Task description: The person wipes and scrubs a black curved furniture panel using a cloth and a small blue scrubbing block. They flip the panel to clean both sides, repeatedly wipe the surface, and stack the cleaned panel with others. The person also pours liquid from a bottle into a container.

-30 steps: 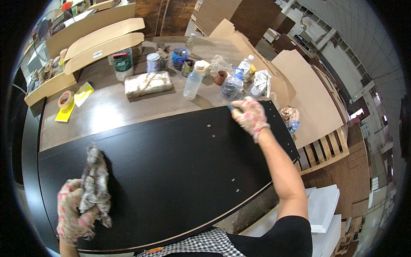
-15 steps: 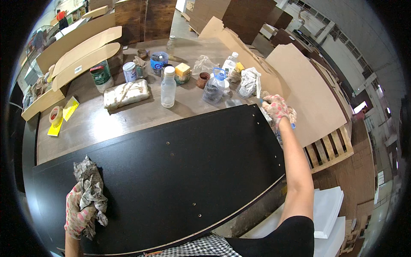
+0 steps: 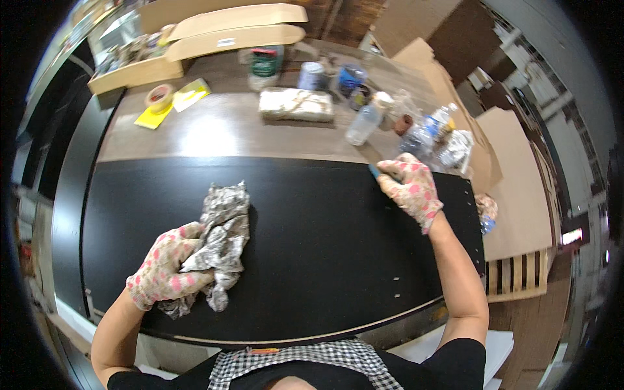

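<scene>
A large black panel (image 3: 312, 260) with small holes lies flat before me. My left hand (image 3: 170, 263), in a pink-spotted glove, grips a crumpled grey-stained rag (image 3: 224, 224) resting on the panel's left part. Over the panel's far right edge is my right hand (image 3: 413, 188), gloved alike, its thumb and fingers pinched on a small blue thing (image 3: 374, 170). Most of that thing is hidden by the fingers, so its kind does not show. Closest beyond this hand stand a clear plastic bottle (image 3: 365, 123) with a white cap and a clear jug (image 3: 417, 140).
Along the back of the table (image 3: 240, 140) are a wrapped white bundle (image 3: 296, 104), a green-labelled jar (image 3: 264, 68), a tin (image 3: 311, 76) and a tape roll (image 3: 159, 97) on yellow paper. Cardboard (image 3: 513, 188) stands at the right, above a wooden pallet (image 3: 520, 273).
My view has swung left. My right hand has come from beyond the panel's right end to its far edge, now with the blue thing. The left hand still holds the rag.
</scene>
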`<state>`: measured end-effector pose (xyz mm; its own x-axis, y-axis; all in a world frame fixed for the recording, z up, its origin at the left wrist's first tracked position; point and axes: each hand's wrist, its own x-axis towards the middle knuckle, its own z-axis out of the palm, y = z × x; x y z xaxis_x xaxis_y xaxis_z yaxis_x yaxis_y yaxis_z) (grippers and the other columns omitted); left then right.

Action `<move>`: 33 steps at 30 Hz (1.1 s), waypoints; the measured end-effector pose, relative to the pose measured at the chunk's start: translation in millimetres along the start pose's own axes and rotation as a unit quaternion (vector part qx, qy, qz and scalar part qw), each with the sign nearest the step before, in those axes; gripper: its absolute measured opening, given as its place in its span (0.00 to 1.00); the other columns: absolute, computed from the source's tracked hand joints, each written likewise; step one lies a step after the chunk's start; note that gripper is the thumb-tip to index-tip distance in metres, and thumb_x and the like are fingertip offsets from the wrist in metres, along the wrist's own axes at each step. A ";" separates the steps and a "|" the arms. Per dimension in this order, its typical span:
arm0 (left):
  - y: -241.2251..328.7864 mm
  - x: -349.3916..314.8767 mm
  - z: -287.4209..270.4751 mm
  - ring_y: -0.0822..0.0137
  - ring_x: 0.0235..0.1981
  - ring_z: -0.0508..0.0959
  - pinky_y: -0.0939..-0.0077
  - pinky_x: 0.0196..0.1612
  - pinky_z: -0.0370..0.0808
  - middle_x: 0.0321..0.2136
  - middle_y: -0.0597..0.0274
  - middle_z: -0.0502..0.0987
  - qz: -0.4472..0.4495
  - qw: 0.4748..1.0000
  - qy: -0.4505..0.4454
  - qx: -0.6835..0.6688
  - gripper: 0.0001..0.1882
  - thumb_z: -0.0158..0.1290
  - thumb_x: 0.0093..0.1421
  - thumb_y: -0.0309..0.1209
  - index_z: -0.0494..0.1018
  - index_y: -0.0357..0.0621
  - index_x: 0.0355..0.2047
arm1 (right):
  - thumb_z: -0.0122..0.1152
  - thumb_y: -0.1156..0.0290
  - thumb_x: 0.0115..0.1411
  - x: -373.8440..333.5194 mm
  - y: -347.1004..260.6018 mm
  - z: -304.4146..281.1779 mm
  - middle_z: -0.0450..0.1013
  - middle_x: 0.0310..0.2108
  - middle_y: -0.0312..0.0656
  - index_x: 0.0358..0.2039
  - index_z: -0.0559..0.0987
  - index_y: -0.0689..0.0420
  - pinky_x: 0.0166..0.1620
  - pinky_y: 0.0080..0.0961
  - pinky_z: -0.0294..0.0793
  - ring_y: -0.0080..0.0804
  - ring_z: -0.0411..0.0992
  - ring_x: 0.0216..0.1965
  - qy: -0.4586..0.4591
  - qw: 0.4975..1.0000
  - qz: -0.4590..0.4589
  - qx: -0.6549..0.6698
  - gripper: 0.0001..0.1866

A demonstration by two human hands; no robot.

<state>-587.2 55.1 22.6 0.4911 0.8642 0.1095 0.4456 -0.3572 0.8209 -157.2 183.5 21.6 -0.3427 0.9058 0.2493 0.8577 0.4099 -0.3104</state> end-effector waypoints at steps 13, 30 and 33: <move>-27.7 -100.9 -33.4 0.46 0.41 0.78 0.57 0.45 0.73 0.41 0.45 0.77 -0.030 0.996 0.067 0.044 0.19 0.63 0.47 0.40 0.79 0.39 0.35 | 0.57 0.60 0.55 186.9 -403.7 211.8 0.80 0.38 0.50 0.39 0.84 0.55 0.47 0.41 0.77 0.49 0.79 0.41 -0.093 0.937 -0.325 0.082 0.17; 19.4 -12.0 25.7 0.52 0.39 0.74 0.61 0.46 0.71 0.38 0.53 0.75 -0.043 0.993 0.110 0.007 0.17 0.61 0.49 0.33 0.75 0.38 0.38 | 0.65 0.66 0.55 12.5 10.3 -19.6 0.77 0.38 0.47 0.44 0.84 0.54 0.47 0.36 0.76 0.44 0.76 0.42 -0.108 0.990 -0.070 0.064 0.16; 46.6 52.6 88.4 0.47 0.50 0.69 0.56 0.54 0.65 0.49 0.47 0.72 0.011 0.987 0.057 0.148 0.20 0.63 0.49 0.38 0.78 0.39 0.40 | 0.64 0.69 0.54 -29.8 123.1 -68.1 0.78 0.39 0.48 0.45 0.84 0.55 0.48 0.33 0.76 0.43 0.77 0.42 -0.080 0.996 -0.016 0.034 0.17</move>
<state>-474.4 52.6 17.1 0.4235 0.8832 0.2017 0.6435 -0.4500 0.6192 -15.3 199.7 38.4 -0.4308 0.8953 0.1134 0.8189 0.4406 -0.3677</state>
